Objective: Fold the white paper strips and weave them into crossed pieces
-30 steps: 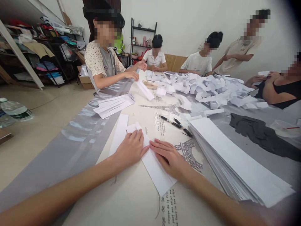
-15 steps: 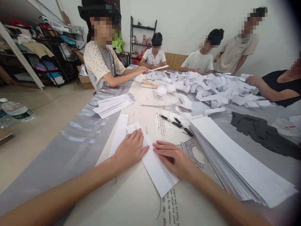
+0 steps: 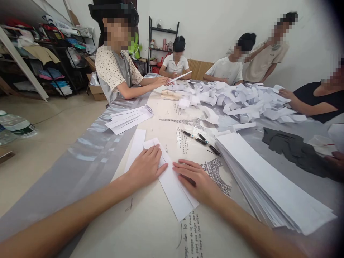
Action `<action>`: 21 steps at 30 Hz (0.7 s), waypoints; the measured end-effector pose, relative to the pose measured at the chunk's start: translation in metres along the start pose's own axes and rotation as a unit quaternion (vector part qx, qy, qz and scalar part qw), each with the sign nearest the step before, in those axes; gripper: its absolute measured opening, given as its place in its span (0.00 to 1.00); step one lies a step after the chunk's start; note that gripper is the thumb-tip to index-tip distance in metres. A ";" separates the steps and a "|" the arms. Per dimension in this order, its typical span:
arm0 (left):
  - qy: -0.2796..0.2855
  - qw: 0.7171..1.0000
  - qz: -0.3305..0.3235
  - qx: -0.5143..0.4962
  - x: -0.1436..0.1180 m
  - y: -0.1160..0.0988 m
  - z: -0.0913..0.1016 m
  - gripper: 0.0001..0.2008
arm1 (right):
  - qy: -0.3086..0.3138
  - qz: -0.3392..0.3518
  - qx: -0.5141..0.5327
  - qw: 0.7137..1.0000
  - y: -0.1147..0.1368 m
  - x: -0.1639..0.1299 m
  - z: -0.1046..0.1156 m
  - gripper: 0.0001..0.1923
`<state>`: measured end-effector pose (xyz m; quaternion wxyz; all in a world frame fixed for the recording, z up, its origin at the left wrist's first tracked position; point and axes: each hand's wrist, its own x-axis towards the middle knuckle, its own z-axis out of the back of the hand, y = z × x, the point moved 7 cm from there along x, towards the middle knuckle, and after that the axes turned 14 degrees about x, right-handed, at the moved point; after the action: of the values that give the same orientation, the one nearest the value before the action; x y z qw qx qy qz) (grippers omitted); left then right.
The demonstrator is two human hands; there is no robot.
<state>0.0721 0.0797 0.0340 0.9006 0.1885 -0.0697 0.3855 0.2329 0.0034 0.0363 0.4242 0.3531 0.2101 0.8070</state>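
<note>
Since the earlier frames, little has shifted at the near edge: both hands stay flat on the same long white paper strip (image 3: pixel 172 181), though the right hand (image 3: pixel 197 181) has slid slightly back toward the left hand (image 3: pixel 146 166). Farther up, a co-worker's raised paper slip (image 3: pixel 179 77) now tilts higher.

Left hand: palm down, fingers together and extended, pressing the strip's upper half. Right hand: palm down, fingers spread narrowly, pressing the strip's right edge; index fingertips of the two hands nearly meet. Neither hand grips anything.

Strip lies diagonally on the cream tablecloth printed with Eiffel towers (image 3: pixel 150 229). A second flat white strip (image 3: pixel 135 148) lies just left. Tall stack of white paper strips (image 3: pixel 268 182) sits right; two black pens (image 3: pixel 200 139) lie between stack and hands.
</note>
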 end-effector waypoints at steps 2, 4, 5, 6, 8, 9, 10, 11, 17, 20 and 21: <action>-0.006 1.000 0.005 -0.004 0.003 0.008 0.000 0.27 | 0.003 -0.004 0.006 1.000 0.002 0.001 0.001 0.18; -0.021 1.000 0.013 0.002 0.006 0.014 0.003 0.24 | 0.018 -0.006 0.014 1.000 0.003 0.002 0.001 0.18; -0.026 0.999 0.016 0.008 0.007 0.016 0.005 0.22 | 0.028 -0.006 0.016 0.999 0.004 0.003 0.001 0.18; -0.025 1.000 0.013 0.014 0.007 0.015 0.007 0.19 | 0.037 -0.004 0.014 0.999 0.005 0.003 0.000 0.18; -0.009 1.000 0.002 0.021 0.006 0.009 0.009 0.17 | 0.048 0.000 0.006 0.999 0.007 0.002 -0.001 0.19; -0.001 1.000 -0.002 0.020 0.005 0.004 0.010 0.17 | 0.050 0.001 0.001 0.999 0.007 0.001 -0.002 0.19; 0.002 1.000 -0.003 0.015 0.003 0.000 0.012 0.18 | 0.052 0.002 -0.001 0.999 0.007 0.001 -0.002 0.19; -0.001 1.000 -0.002 0.006 0.000 -0.003 0.013 0.18 | 0.056 0.002 -0.002 0.998 0.007 0.001 -0.003 0.20; -0.014 0.999 0.010 -0.031 -0.012 -0.012 0.015 0.29 | 0.096 0.001 0.015 0.995 0.006 0.000 -0.006 0.26; -0.005 0.999 0.011 -0.029 -0.012 -0.012 0.013 0.30 | 0.090 0.003 0.023 0.996 0.006 0.000 -0.005 0.29; -0.005 1.000 0.010 -0.028 -0.012 -0.012 0.013 0.30 | 0.088 0.005 0.023 0.996 0.006 0.000 -0.005 0.29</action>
<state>0.0726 0.0594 0.0389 0.9011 0.1646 -0.0871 0.3915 0.2261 -0.0002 0.0373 0.3917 0.2917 0.2633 0.8320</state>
